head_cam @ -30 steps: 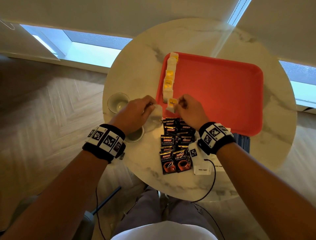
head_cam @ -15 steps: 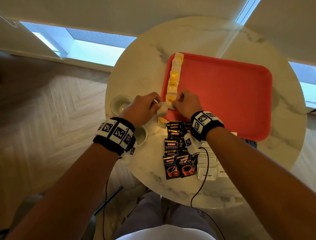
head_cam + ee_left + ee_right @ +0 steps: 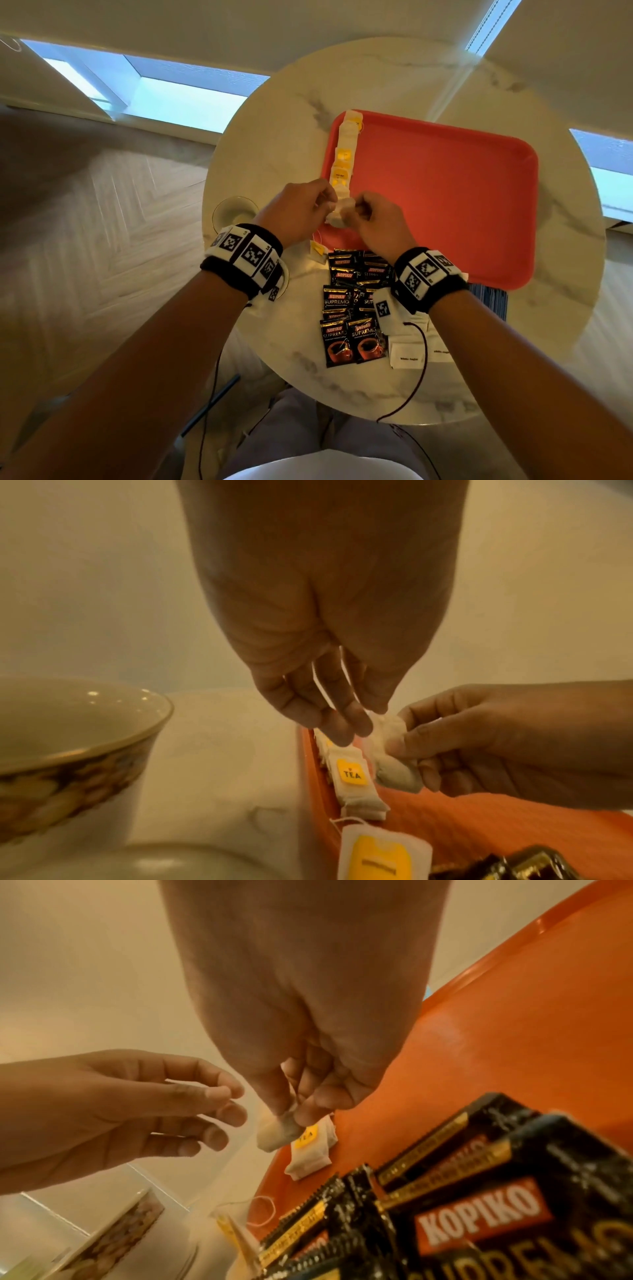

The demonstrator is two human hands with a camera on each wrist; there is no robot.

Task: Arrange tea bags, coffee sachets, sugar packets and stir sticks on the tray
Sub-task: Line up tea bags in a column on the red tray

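Observation:
A red tray (image 3: 445, 205) lies on the round marble table, with a row of tea bags (image 3: 344, 161) along its left edge. Both hands meet over the tray's near left corner. My right hand (image 3: 356, 214) pinches a crumpled tea bag (image 3: 277, 1131) between thumb and fingers, just above the last bag in the row (image 3: 356, 785). My left hand (image 3: 349, 723) is beside it with the bag's white string (image 3: 322, 685) running between its curled fingers. A yellow tag (image 3: 317, 248) lies on the table by the tray corner.
Black coffee sachets (image 3: 352, 308) are heaped in front of the tray, with white sugar packets (image 3: 407, 356) to their right under my right wrist. A patterned cup (image 3: 68, 737) stands left of the tray, and a second one (image 3: 171, 864) sits under my left wrist.
The yellow tag left my right hand and now lies on the table. My right hand took the bag, and both hands moved up over the tray corner.

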